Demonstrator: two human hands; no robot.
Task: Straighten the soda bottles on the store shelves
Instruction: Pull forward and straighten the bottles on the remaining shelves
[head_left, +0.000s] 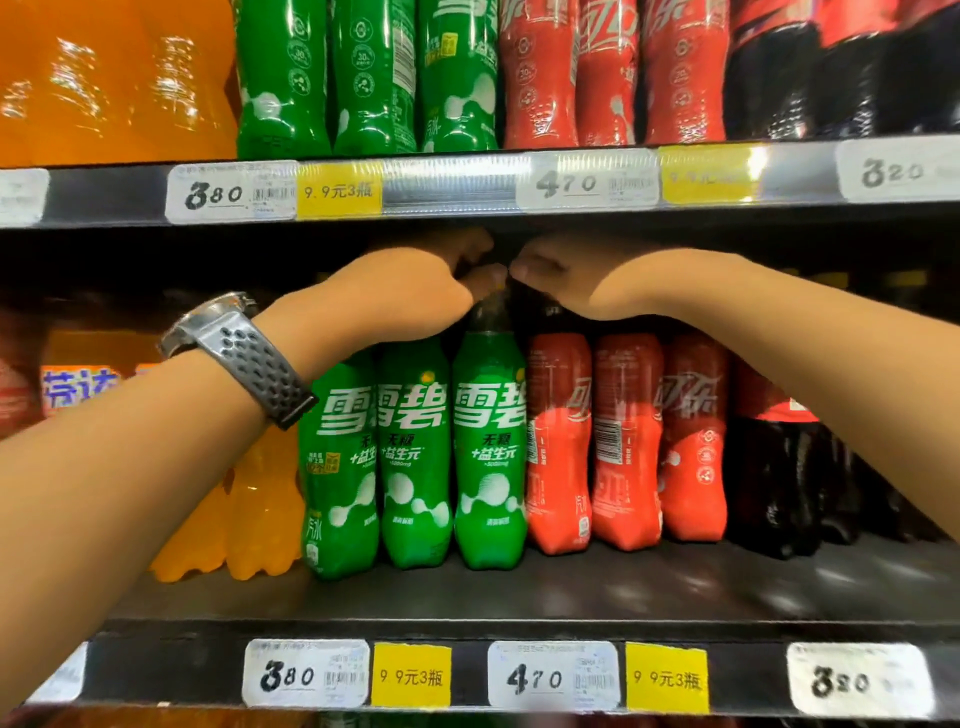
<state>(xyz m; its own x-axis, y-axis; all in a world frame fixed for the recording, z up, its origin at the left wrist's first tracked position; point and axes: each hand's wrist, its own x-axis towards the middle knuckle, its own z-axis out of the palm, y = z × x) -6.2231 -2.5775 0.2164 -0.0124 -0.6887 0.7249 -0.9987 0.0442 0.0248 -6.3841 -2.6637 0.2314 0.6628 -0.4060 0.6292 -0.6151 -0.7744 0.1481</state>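
Note:
On the middle shelf (467, 597) stand three green Sprite bottles in a row, then three red cola bottles. My left hand (415, 286), with a grey watch on its wrist, reaches in over the green row and pinches the cap of the rightmost green bottle (488, 457). That bottle stands upright with its label facing out. My right hand (566, 275) comes in from the right, and its curled fingers close over the top of the first red cola bottle (558, 441), whose cap is hidden. The two hands nearly touch under the upper shelf.
Orange soda bottles (249, 509) stand left of the green row, dark cola bottles (779, 478) right of the red ones. The upper shelf rail (447, 187) with price tags hangs just above my hands. The top shelf holds the same orange, green, red and dark bottles.

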